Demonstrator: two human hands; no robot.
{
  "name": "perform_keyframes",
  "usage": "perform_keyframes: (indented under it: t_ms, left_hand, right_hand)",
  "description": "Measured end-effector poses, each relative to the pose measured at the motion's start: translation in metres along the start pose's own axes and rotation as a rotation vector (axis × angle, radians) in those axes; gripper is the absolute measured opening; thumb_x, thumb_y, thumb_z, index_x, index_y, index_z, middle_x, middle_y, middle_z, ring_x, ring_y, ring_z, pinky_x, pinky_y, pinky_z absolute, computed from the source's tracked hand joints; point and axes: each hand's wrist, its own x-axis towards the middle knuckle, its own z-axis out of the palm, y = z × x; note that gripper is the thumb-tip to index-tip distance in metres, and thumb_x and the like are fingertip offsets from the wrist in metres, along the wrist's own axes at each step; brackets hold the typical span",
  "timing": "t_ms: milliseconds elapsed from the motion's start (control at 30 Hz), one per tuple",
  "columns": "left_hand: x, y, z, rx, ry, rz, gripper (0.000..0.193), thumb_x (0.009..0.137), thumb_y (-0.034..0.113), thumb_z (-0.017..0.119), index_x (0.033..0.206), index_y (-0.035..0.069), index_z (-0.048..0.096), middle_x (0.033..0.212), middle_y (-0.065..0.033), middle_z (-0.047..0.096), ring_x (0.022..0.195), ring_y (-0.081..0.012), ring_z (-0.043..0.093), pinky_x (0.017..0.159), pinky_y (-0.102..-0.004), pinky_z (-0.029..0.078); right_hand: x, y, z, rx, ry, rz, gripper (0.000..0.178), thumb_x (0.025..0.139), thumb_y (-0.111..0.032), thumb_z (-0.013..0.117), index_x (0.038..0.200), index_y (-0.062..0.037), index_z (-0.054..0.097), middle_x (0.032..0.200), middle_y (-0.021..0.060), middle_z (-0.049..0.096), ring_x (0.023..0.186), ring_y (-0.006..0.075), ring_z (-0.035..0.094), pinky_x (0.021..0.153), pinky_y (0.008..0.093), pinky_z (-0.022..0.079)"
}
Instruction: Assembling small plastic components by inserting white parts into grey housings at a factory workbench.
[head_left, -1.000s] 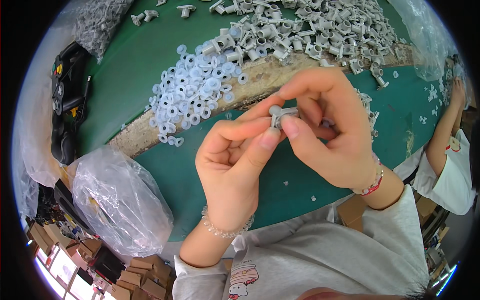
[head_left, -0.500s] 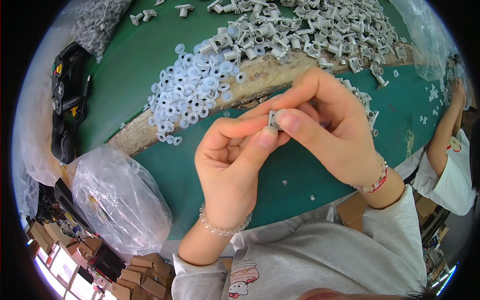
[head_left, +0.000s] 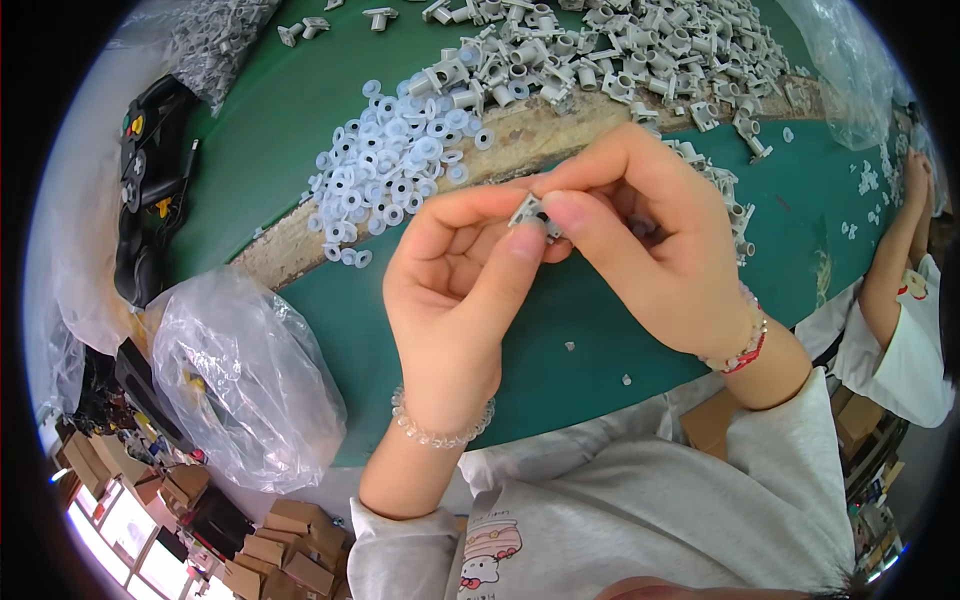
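Between my fingertips is a small grey plastic part (head_left: 527, 209), partly covered by both thumbs. My left hand (head_left: 455, 265) pinches it from the left with thumb and forefinger. Against its right side press the thumb and fingers of my right hand (head_left: 655, 245). Something small and dark shows in the curl of my right hand's other fingers; what it is I cannot make out. Beyond my left hand lies a pile of translucent bluish rubber caps (head_left: 385, 160) with dark centres. Farther off spreads a large heap of grey plastic parts (head_left: 650, 50) with short tubes.
A worn wooden strip (head_left: 540, 135) crosses the green table (head_left: 430, 400). At the left are black game controllers (head_left: 150, 180) and a clear plastic bag (head_left: 250, 380). Another person's arm (head_left: 890, 260) reaches in at the far right, near small scattered white pieces.
The grey part has turned and tilted between my fingers, and both hands have risen slightly. The whole view has shifted a little.
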Motion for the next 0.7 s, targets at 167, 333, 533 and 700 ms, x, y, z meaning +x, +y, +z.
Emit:
perform_keyframes:
  t_ms: [167,333,533,700]
  left_hand:
    - [-0.001,0.003,-0.006,-0.043,-0.047,-0.021,0.020,0.087,-0.003,0.058,0.107,-0.003,0.054,0.102,-0.0125,0.064,0.081,-0.0146,0.064,0.077,-0.0268,0.053]
    - [-0.001,0.007,-0.001,-0.134,0.009,-0.111,0.020,0.086,-0.005,0.058,0.106,-0.003,0.054,0.096,-0.0111,0.065,0.079,-0.0146,0.065,0.072,-0.0257,0.054]
    - [-0.001,0.009,-0.001,-0.083,-0.114,-0.052,0.020,0.086,-0.004,0.057,0.106,-0.002,0.054,0.103,-0.0133,0.062,0.081,-0.0157,0.063,0.070,-0.0269,0.054]
    - [-0.006,0.023,-0.002,0.092,-0.060,0.088,0.021,0.085,-0.003,0.057,0.106,-0.003,0.054,0.104,-0.0129,0.059,0.080,-0.0167,0.061,0.067,-0.0249,0.051]
  right_hand:
    - [-0.003,-0.004,-0.004,-0.117,-0.058,-0.075,0.008,0.091,-0.003,0.055,0.098,0.0015,0.057,0.088,0.0044,0.063,0.072,0.0048,0.059,0.063,0.0178,0.047]
    - [0.000,-0.006,-0.007,0.042,-0.051,-0.043,0.012,0.092,-0.007,0.056,0.099,0.0016,0.059,0.087,0.0039,0.064,0.069,0.0050,0.059,0.060,0.0172,0.046]
    - [0.003,-0.003,-0.012,0.045,-0.149,-0.060,0.015,0.093,-0.010,0.053,0.104,0.0004,0.056,0.080,-0.0003,0.058,0.065,0.0025,0.052,0.056,0.0173,0.041]
    - [0.006,-0.005,-0.005,0.736,-0.156,0.374,0.027,0.097,-0.027,0.045,0.109,-0.0043,0.053,0.074,-0.0050,0.039,0.055,0.0037,0.027,0.050,0.0188,0.024]
